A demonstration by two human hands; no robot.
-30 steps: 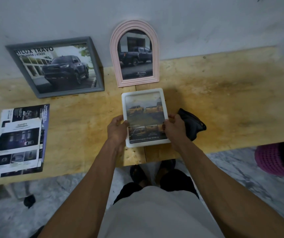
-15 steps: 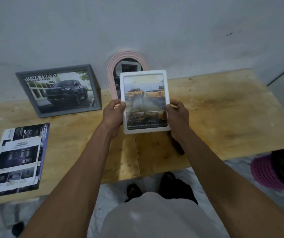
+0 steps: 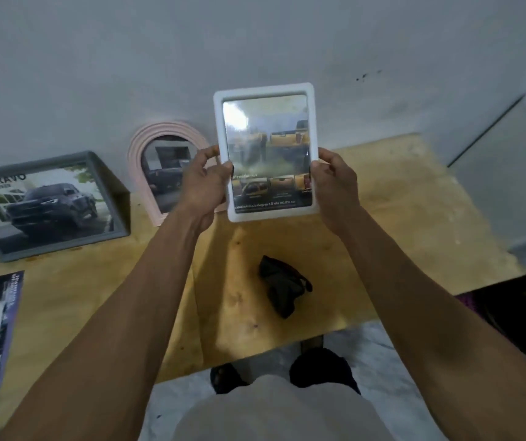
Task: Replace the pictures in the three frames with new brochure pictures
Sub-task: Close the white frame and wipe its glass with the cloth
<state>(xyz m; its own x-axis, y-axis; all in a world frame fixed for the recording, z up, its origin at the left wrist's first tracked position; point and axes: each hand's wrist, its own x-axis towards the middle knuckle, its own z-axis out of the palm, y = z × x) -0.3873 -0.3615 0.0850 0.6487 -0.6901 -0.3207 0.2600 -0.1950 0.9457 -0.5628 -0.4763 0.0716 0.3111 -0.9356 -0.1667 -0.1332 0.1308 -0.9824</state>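
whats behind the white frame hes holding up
Both hands, left hand and right hand, hold the white frame upright. Behind it: grey wall, table edge, and the pink arched frame's right side, which it covers.

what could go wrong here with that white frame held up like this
The white frame is up off the table, pinched only at its side edges by the left hand and right hand; a slip could drop it onto the black cloth or the wood. Setting it down leftward could knock the leaning pink arched frame.
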